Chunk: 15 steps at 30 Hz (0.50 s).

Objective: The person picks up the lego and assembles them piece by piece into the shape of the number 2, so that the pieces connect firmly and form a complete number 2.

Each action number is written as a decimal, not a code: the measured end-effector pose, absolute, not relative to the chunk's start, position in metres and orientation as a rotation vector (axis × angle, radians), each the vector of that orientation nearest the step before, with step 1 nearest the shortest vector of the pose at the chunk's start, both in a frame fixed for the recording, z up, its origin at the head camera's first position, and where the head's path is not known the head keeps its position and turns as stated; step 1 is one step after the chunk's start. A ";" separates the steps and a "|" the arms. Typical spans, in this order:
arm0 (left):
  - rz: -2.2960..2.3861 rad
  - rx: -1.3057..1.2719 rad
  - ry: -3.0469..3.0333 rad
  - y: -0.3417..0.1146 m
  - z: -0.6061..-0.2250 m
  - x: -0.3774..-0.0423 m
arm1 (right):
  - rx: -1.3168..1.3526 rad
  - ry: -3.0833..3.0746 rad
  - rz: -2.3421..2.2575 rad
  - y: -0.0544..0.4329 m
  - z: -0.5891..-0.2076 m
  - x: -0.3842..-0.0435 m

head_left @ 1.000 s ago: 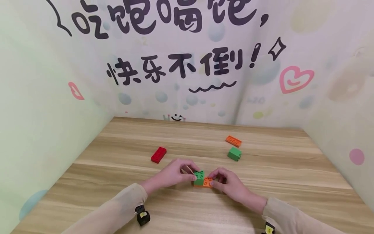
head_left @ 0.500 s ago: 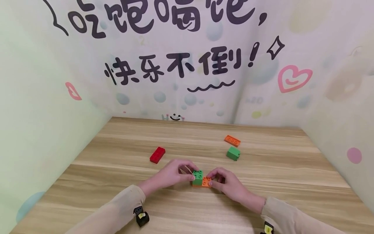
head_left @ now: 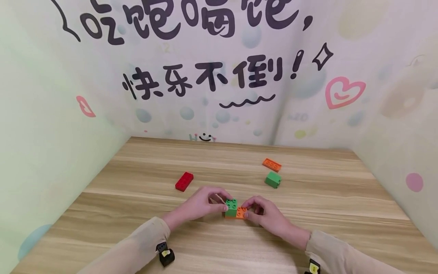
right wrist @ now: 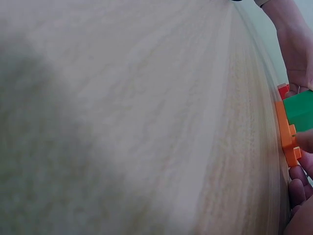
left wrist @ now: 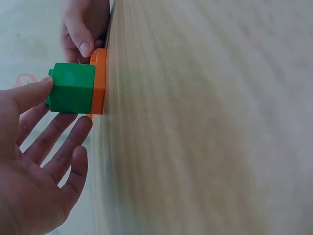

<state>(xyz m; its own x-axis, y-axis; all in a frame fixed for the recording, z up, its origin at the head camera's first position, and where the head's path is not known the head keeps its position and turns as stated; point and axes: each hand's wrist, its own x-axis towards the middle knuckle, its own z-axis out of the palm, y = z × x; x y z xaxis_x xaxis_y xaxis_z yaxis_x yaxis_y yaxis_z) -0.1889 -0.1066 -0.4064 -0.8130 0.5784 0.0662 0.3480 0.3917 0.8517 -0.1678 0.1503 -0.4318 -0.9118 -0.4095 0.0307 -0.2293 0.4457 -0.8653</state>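
A green building brick (head_left: 231, 210) with studs on top sits on the left half of a flat orange brick (head_left: 241, 213) at the middle of the table. My left hand (head_left: 202, 203) holds the green brick from the left; in the left wrist view its thumb presses the top edge and the other fingers lie along the side. My right hand (head_left: 270, 217) pinches the right end of the orange brick between thumb and fingers. Bare orange studs show between the green brick and the right fingertips. In the right wrist view, the orange brick (right wrist: 284, 131) lies low along the tabletop.
A red brick (head_left: 184, 181) lies on the wooden table (head_left: 150, 160) beyond my left hand. Past my right hand are a second green brick (head_left: 273, 179), tipped on its side, and another orange flat brick (head_left: 272, 164), underside up. A printed curtain (head_left: 239, 125) stands behind.
The head view has shifted slightly. Both hands keep their places on the stacked green and orange bricks, and the loose bricks lie as before.
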 end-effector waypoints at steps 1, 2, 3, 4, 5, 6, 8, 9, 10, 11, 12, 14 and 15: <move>1.390 0.817 2.405 -0.107 -0.406 -0.189 | -0.559 2.511 -1.454 0.151 -0.432 -0.168; 1.393 0.819 2.401 -0.107 -0.406 -0.189 | -0.558 2.510 -1.449 0.151 -0.432 -0.168; 1.396 0.819 2.398 -0.107 -0.407 -0.189 | -0.559 2.510 -1.444 0.151 -0.433 -0.169; 1.397 0.821 2.396 -0.107 -0.407 -0.189 | -0.563 2.509 -1.439 0.151 -0.433 -0.169; 1.396 0.823 2.394 -0.107 -0.406 -0.189 | -0.568 2.510 -1.433 0.152 -0.433 -0.169; 1.395 0.825 2.394 -0.107 -0.406 -0.189 | -0.575 2.513 -1.428 0.152 -0.434 -0.169; 1.386 0.830 2.397 -0.108 -0.406 -0.190 | -0.579 2.520 -1.416 0.152 -0.434 -0.170; 1.381 0.830 2.399 -0.108 -0.405 -0.190 | -0.587 2.526 -1.410 0.152 -0.435 -0.170; 1.374 0.831 2.403 -0.108 -0.405 -0.190 | -0.593 2.529 -1.406 0.152 -0.435 -0.170; 1.368 0.831 2.405 -0.108 -0.404 -0.190 | -0.592 2.534 -1.401 0.152 -0.436 -0.170; 1.364 0.829 2.407 -0.108 -0.404 -0.190 | -0.590 2.539 -1.397 0.152 -0.436 -0.170; 1.358 0.820 2.411 -0.107 -0.403 -0.190 | -0.590 2.548 -1.393 0.152 -0.438 -0.171; 1.357 0.810 2.412 -0.107 -0.403 -0.190 | -0.589 2.552 -1.394 0.151 -0.438 -0.171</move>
